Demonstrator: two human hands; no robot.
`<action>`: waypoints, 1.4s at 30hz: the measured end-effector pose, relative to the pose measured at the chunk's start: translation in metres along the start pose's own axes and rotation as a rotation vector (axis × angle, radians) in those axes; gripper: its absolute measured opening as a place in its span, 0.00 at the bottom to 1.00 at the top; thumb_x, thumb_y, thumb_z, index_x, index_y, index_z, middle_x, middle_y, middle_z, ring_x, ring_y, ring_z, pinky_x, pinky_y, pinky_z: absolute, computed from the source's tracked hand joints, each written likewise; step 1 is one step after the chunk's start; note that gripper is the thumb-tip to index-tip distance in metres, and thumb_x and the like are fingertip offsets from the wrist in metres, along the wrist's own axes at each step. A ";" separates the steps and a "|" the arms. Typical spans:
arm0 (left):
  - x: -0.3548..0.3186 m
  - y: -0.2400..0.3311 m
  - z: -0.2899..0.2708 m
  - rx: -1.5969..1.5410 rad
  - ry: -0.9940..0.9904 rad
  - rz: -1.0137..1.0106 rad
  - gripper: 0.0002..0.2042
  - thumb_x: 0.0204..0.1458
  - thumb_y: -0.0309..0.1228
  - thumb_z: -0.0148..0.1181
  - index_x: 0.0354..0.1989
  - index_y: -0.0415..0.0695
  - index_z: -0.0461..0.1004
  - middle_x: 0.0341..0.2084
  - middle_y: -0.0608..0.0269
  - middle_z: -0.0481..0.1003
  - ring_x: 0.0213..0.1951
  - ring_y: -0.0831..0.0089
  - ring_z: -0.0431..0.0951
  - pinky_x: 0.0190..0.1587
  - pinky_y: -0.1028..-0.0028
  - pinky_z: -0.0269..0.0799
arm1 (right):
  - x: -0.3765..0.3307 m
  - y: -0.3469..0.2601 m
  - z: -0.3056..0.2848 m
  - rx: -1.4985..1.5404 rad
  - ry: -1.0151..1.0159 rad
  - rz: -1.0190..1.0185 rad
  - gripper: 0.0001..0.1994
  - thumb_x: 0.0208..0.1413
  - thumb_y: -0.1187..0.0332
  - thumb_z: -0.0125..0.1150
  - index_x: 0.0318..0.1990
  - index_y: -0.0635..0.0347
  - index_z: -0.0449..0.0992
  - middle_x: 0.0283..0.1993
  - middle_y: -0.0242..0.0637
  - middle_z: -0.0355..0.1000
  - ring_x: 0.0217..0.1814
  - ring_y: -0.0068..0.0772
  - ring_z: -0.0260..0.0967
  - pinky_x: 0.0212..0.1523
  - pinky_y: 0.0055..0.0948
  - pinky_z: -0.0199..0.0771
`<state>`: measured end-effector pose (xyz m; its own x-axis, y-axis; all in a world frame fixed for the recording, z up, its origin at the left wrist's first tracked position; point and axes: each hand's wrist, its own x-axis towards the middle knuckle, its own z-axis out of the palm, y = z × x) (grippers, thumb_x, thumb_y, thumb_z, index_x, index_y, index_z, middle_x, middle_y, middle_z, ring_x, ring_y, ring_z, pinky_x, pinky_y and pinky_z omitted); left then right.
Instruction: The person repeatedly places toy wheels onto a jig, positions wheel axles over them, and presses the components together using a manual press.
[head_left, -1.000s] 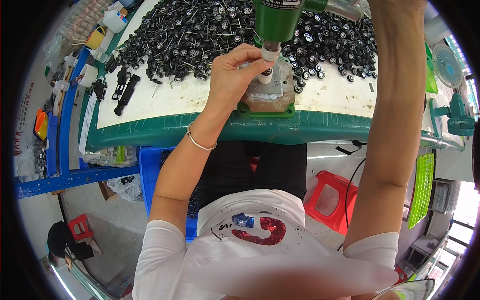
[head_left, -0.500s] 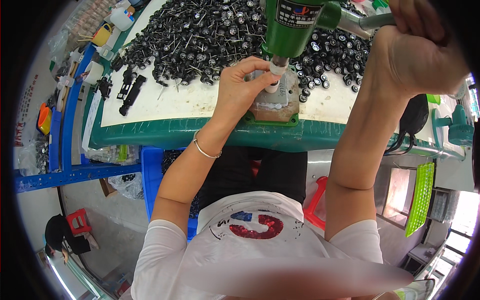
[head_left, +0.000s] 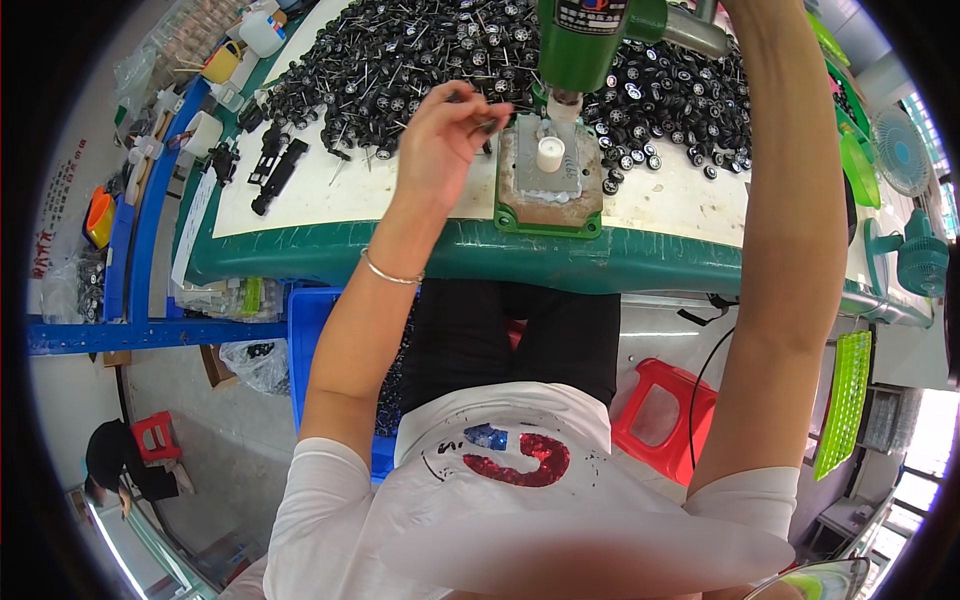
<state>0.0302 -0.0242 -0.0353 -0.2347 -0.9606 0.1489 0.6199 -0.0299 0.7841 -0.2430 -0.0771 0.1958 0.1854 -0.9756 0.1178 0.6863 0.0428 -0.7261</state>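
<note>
The left hand (head_left: 438, 142) is raised just to the left of the green hand press (head_left: 583, 55), its fingers curled and partly closed, with a small dark piece (head_left: 489, 126) held among the fingertips. The right forearm (head_left: 790, 210) is extended up past the press, and the hand itself is cut off by the upper edge, so its grip cannot be told. Between the arms, a short white plastic cylinder (head_left: 549, 153) is stood upright on a smooth grey metal plate (head_left: 532, 182), whose near edge is smeared with a pale, lumpy substance. The plate is borne by a green-rimmed base (head_left: 549, 227) with a brownish, stained top. Above it, the press ram is capped by a translucent whitish sleeve (head_left: 564, 106), apart from the cylinder. Behind, the off-white tabletop (head_left: 330, 212) is covered by heaped black toy wheels (head_left: 420, 62), many joined to thin, shiny metal axles; to the left, narrow black plastic chassis parts (head_left: 281, 177) are laid. The table's front is wrapped in glossy, scuffed green sheeting (head_left: 400, 254). The exact form of the held piece is obscured by fingers and blur, and the upper part of the press is cropped.
</note>
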 end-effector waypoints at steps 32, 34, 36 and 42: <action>-0.020 -0.006 0.020 0.453 0.080 -0.077 0.08 0.47 0.25 0.66 0.36 0.37 0.78 0.26 0.61 0.78 0.21 0.84 0.64 0.24 0.84 0.58 | -0.143 0.200 -0.088 -1.321 0.105 -0.521 0.06 0.54 0.72 0.60 0.40 0.60 0.78 0.38 0.34 0.70 0.35 0.27 0.70 0.35 0.23 0.69; -0.019 -0.007 0.021 0.442 0.105 -0.046 0.08 0.47 0.25 0.67 0.35 0.37 0.78 0.27 0.61 0.79 0.23 0.84 0.65 0.25 0.84 0.59 | -0.133 0.207 -0.078 -1.327 0.068 -0.512 0.07 0.54 0.72 0.60 0.40 0.59 0.78 0.39 0.34 0.70 0.36 0.28 0.70 0.36 0.24 0.69; -0.020 -0.006 0.022 0.455 0.103 -0.046 0.08 0.47 0.25 0.67 0.35 0.37 0.78 0.28 0.60 0.79 0.24 0.85 0.66 0.26 0.84 0.60 | -0.127 0.215 -0.073 -1.318 0.022 -0.453 0.08 0.52 0.70 0.62 0.40 0.58 0.78 0.41 0.34 0.70 0.40 0.29 0.70 0.39 0.27 0.69; -0.019 -0.003 0.022 0.494 0.077 -0.026 0.10 0.46 0.26 0.67 0.37 0.37 0.78 0.30 0.61 0.80 0.27 0.84 0.69 0.31 0.82 0.63 | -0.122 0.216 -0.073 -1.211 0.042 -0.284 0.10 0.49 0.68 0.64 0.40 0.59 0.78 0.43 0.34 0.70 0.44 0.30 0.69 0.44 0.28 0.69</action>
<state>0.0169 0.0001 -0.0274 -0.1778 -0.9794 0.0952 0.1814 0.0624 0.9814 -0.1691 0.0358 -0.0253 0.0984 -0.9249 0.3671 -0.3958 -0.3749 -0.8383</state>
